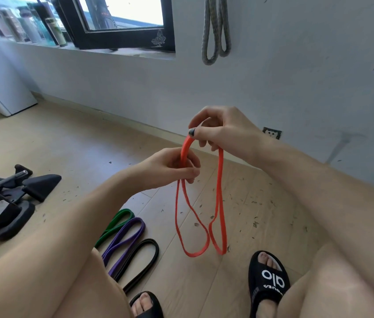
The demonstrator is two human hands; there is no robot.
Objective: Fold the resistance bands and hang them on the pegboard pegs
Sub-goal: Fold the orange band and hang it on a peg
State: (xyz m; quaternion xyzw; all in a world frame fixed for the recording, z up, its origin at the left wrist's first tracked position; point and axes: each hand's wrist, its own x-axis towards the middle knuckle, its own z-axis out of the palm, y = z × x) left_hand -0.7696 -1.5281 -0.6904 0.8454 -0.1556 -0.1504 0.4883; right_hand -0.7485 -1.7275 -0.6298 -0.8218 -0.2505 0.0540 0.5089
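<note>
Both forearms reach forward over the knees, hands meeting in mid-air above the wooden floor [71,143]. The right hand [222,129] sits higher, wrist bent down, thumb and curled fingers pinching the top of the orange resistance band [221,184]. The left hand [177,166], just below and beside it, has its fingers curled round the gathered strands of the same band, which hangs down in two loops clear of the floor. A green band [115,223], a purple band [124,239] and a black band [142,260] lie side by side on the floor by the left leg. A grey band [214,31] hangs doubled on the wall. The black slide sandal [266,278] reads "alo".
</note>
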